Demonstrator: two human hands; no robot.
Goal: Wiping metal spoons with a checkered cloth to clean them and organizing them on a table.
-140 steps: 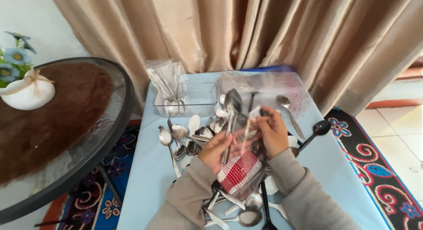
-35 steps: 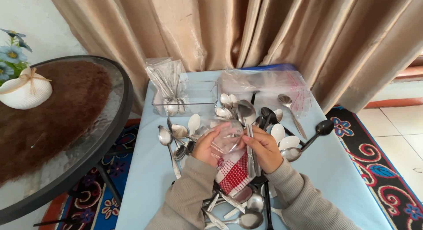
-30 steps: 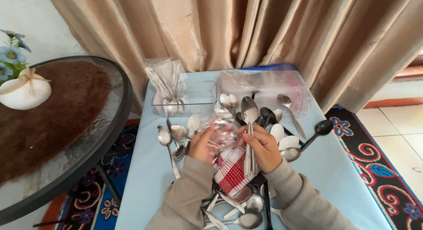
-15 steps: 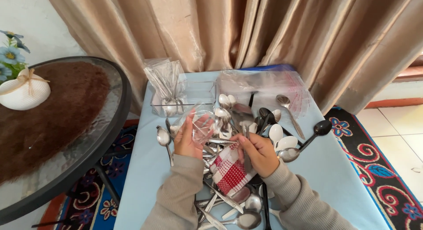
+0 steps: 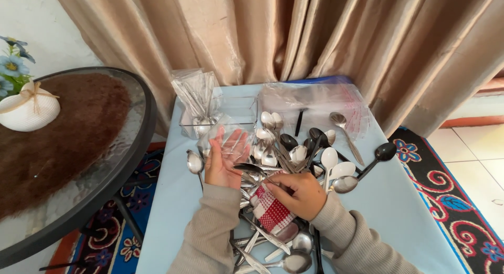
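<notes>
Spoons (image 5: 294, 153) heaped mid-table, left hand (image 5: 223, 161) near edge

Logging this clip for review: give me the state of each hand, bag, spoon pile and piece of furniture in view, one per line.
Left hand: open, raised, inside a clear bag.
Clear bag: held up, looks empty.
Right hand: closed on a red-checked cloth.
Red-checked cloth: bunched, over the spoons.
Spoons: loose, piled on the blue table.
Bagged cutlery: upright in a clear box.
Flat plastic bags: lying stacked.
Glass table: bears a brown mat.
</notes>
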